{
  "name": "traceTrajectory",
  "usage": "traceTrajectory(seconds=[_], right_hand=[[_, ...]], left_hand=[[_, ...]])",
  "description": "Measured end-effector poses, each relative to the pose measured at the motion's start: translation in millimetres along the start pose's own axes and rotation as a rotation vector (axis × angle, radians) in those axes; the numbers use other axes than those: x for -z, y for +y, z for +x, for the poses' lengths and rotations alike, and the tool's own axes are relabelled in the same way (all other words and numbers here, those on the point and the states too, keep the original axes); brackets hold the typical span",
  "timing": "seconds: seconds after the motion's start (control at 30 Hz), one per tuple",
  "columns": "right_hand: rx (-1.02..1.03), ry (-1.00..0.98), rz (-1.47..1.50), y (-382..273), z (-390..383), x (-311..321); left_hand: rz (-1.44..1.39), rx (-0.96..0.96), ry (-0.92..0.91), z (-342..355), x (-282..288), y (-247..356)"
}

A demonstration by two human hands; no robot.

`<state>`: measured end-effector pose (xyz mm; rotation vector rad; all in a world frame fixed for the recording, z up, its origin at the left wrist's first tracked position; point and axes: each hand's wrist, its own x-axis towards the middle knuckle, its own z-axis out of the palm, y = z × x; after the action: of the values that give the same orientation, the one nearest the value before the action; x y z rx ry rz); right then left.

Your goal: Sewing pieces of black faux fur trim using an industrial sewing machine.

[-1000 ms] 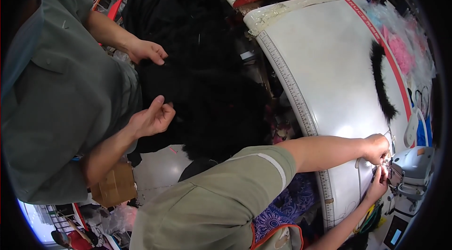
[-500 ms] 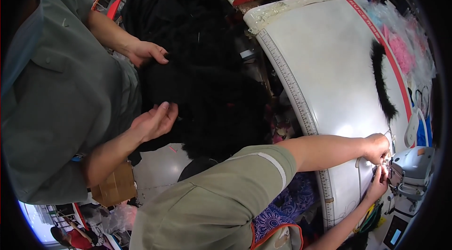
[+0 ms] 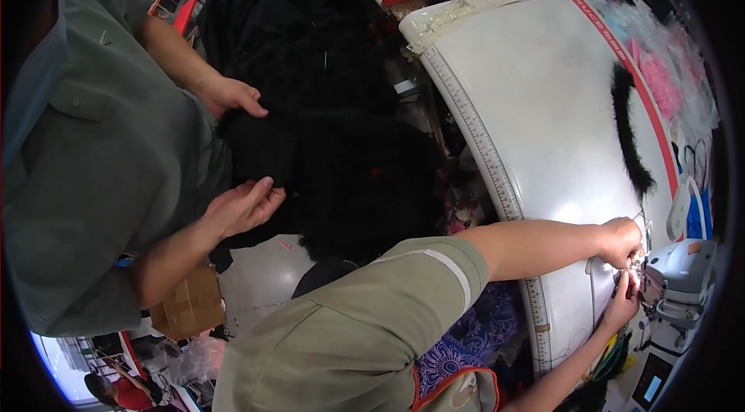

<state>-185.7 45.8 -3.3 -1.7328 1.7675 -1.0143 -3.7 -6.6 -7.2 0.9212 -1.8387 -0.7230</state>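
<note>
At the right side, my left hand (image 3: 623,243) is closed, its fingers bent down at the front of a grey sewing machine (image 3: 680,278). Just below it, my right hand (image 3: 622,305) reaches up with its fingertips pinched together at the same lit spot. Whatever the fingers hold there is too small and too covered to make out. A strip of black fur (image 3: 627,133) lies on the white table (image 3: 512,94), its lower end close to my left hand.
On the left, a co-worker in grey-green handles black furry cloth (image 3: 334,156) piled beside the table. A measuring tape (image 3: 473,129) runs along the table edge. Plastic bags with pink contents (image 3: 660,86) lie beyond it. A cardboard box (image 3: 188,305) stands on the floor.
The co-worker's hands have shifted slightly left and down, drawing a flap of the black cloth with them. My own hands stay nearly where they were.
</note>
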Motion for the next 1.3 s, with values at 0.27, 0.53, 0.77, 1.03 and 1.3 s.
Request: traceTrajectory(seconds=[0.27, 0.53, 0.77, 1.03, 1.3], right_hand=[[0.043, 0.013, 0.025, -15, -3, -5], [-0.035, -0.001, 0.164, -25, -12, -11], [0.108, 0.019, -0.167, -18, -7, 1], [0.046, 0.029, 0.068, 7, 3, -1], [0.000, 0.029, 0.089, 5, 1, -1]], left_hand=[[0.014, -0.016, -0.007, 1, 0, -1], [-0.095, -0.075, -0.086, 0, 7, -13], [-0.029, -0.005, -0.058, 3, 4, 0], [-0.034, -0.011, -0.017, 1, 0, -2], [-0.028, -0.010, -0.042, 1, 3, -1]])
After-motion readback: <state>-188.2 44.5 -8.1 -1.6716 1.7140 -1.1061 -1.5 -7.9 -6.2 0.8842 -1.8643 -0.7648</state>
